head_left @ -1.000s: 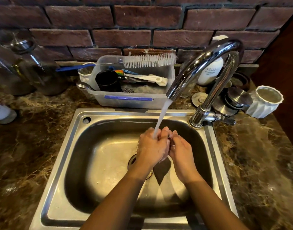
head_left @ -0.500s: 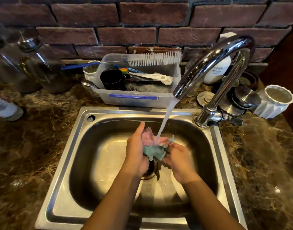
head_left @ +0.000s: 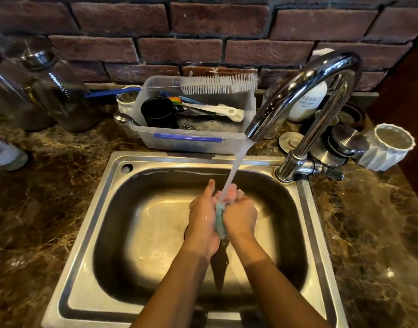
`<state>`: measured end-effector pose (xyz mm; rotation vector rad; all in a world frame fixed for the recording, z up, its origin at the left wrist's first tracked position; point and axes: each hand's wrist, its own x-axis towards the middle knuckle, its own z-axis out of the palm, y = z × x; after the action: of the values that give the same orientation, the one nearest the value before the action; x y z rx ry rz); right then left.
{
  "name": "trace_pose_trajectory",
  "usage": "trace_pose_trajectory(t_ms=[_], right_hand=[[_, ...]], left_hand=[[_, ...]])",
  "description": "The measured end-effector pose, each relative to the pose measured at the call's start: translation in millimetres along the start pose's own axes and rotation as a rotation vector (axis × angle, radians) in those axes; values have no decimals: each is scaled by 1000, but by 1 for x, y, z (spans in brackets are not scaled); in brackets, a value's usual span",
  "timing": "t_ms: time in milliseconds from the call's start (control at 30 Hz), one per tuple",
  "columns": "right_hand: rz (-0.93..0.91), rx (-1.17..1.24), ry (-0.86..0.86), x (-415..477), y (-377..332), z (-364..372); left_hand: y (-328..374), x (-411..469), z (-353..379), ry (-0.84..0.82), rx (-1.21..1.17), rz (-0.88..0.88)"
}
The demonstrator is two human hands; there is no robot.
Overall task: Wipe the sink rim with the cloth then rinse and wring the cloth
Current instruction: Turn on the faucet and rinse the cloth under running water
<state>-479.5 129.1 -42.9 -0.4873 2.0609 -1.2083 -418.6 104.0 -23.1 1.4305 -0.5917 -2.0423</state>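
Rinsing is under way: water (head_left: 236,166) runs from the tap (head_left: 305,76) onto the cloth (head_left: 221,220), which is bunched between both hands over the middle of the sink (head_left: 111,233), above the drain. The left hand (head_left: 202,216) grips the cloth's left side, one digit pointing toward the far wall. The right hand (head_left: 241,214) curls round its right side. The two hands press close together, with a strip of teal fabric showing between them and a pink end poking out on the far side, right under the stream. The wipe of the rim (head_left: 191,162) looks finished, though its cleanliness is hard to judge from here. What seems left is completing the rinse, wringing the cloth out, and likely closing the tap.
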Motion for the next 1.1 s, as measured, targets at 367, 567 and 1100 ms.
trace_pose_trajectory(t_ms=[367,567,1100], right_hand=[[200,106,-50,11,4,1],[26,123,-114,-14,8,10],[293,484,-514,3,-16,-16]], left_hand=[[2,23,8,30,158,-4],[11,18,3,127,129,-12],[13,19,-43,-136,113,-103]])
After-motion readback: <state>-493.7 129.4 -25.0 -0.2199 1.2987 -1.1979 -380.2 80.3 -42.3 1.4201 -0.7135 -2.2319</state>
